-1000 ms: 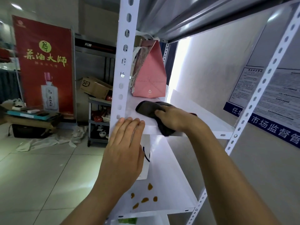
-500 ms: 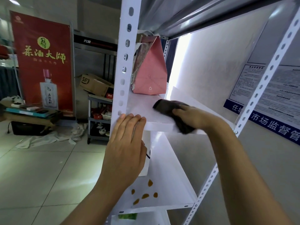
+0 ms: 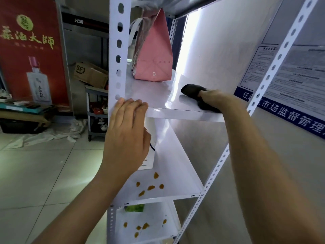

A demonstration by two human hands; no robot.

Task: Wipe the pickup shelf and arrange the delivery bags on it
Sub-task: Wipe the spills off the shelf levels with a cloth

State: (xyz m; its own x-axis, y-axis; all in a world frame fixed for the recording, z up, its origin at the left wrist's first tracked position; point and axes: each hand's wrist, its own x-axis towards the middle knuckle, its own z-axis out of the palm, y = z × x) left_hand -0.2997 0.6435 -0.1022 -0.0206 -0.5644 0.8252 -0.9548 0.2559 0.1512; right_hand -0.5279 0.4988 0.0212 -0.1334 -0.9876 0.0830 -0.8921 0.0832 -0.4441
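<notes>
Wiping further right than a second ago: right hand [image 3: 213,96] clutching dark cloth [image 3: 192,89] on pickup shelf [image 3: 151,92]. Left hand [image 3: 126,132] flat-fingered, bracing shelf edge. Pink bag [image 3: 154,55] unmoved, arranging pending.

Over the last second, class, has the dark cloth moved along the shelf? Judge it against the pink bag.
Yes. The dark cloth, gripped by the right hand, has slid rightward along the shelf, away from the pink bag, towards the right end.

right hand [image 3: 213,95] gripping dark cloth [image 3: 192,90], pink bag [image 3: 154,57] behind
</notes>
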